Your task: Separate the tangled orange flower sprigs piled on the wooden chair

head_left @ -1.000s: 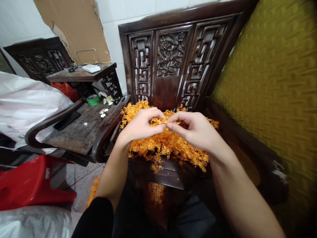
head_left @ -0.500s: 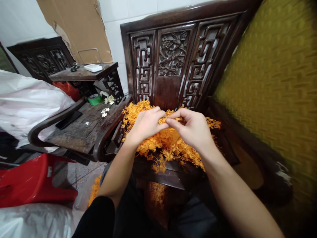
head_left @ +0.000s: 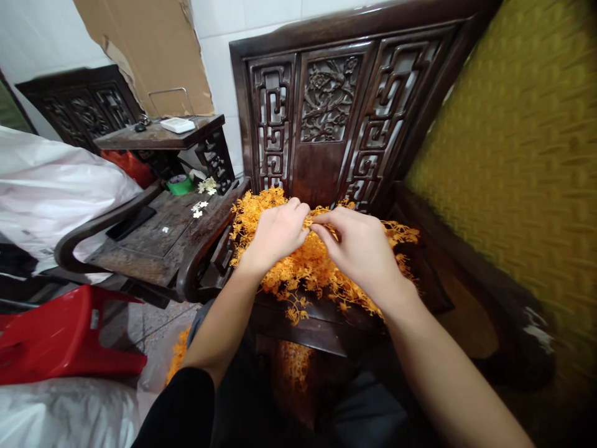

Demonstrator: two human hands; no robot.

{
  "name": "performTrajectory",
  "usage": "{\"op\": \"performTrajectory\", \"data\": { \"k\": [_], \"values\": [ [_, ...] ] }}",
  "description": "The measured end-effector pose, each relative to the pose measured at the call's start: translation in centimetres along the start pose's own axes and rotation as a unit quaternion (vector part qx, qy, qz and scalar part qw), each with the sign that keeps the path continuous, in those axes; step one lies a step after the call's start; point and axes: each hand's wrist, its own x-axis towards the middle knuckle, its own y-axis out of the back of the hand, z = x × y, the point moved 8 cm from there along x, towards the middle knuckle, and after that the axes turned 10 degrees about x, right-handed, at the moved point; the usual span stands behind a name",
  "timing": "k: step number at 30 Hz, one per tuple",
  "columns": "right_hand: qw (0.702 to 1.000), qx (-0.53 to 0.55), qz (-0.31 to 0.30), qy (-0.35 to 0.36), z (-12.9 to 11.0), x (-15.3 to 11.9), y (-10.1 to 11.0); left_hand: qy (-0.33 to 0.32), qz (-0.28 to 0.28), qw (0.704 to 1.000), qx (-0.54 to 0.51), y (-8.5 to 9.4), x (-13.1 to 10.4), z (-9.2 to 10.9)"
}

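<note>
Left hand (head_left: 276, 235) & right hand (head_left: 361, 249) pinch one sprig (head_left: 311, 220), prob. the same. Risk: opposing pull snaps it, pieces fall off seat (head_left: 298, 323).

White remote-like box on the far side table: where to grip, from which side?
Grip the white box across its short sides, coming from above: it lies flat on the side table, top face open. Both the left hand and right hand are busy in the orange sprigs.

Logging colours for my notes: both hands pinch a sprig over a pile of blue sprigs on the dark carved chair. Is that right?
Not quite. The pile of sprigs is orange, not blue, as the head view shows. The rest holds: the left hand and right hand pinch a sprig above it on the dark carved chair.
</note>
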Motion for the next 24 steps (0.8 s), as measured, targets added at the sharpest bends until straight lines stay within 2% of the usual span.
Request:
{"op": "performTrajectory", "data": {
  "k": [3,5,8,12,14,16,18,19,21,24],
  "values": [
    [0.988,-0.139,-0.022,-0.064,-0.2,-0.5,-0.4,0.004,-0.004,1.000,0.008,-1.4,0.4,0.3],
    [0.975,-0.195,-0.038,-0.102,-0.1,-0.8,-0.6,0.005,-0.016,1.000,0.004,-2.6,0.7,0.6],
    [0.967,-0.212,-0.054,-0.133,0.2,-0.9,-1.1,0.018,-0.027,0.999,-0.006,-4.0,1.0,1.2],
    [0.969,-0.197,-0.048,-0.138,0.3,-0.6,-1.2,0.064,-0.007,0.997,-0.038,-4.4,1.6,1.0],
    [0.972,-0.191,-0.042,-0.133,0.0,-0.7,-0.6,0.122,0.001,0.991,-0.060,-4.8,1.8,-0.8],
    [0.978,-0.170,-0.017,-0.119,-0.4,-0.9,1.1,0.215,-0.002,0.974,-0.072,-5.5,1.4,-4.1],
    [0.988,-0.118,0.042,-0.093,-0.9,-1.1,3.7,0.277,-0.001,0.958,-0.080,-6.1,0.8,-7.0],
    [0.990,-0.082,0.081,-0.080,-1.0,-1.2,5.0,0.287,0.018,0.952,-0.103,-6.0,0.6,-7.9],
    [0.988,-0.018,0.140,-0.070,-1.0,-1.3,7.0,0.236,0.069,0.954,-0.171,-5.1,0.7,-7.7],
    [0.983,0.068,0.152,-0.082,-0.5,-1.1,7.3,0.099,0.159,0.942,-0.277,-1.9,0.8,-4.7]
  ]
}}
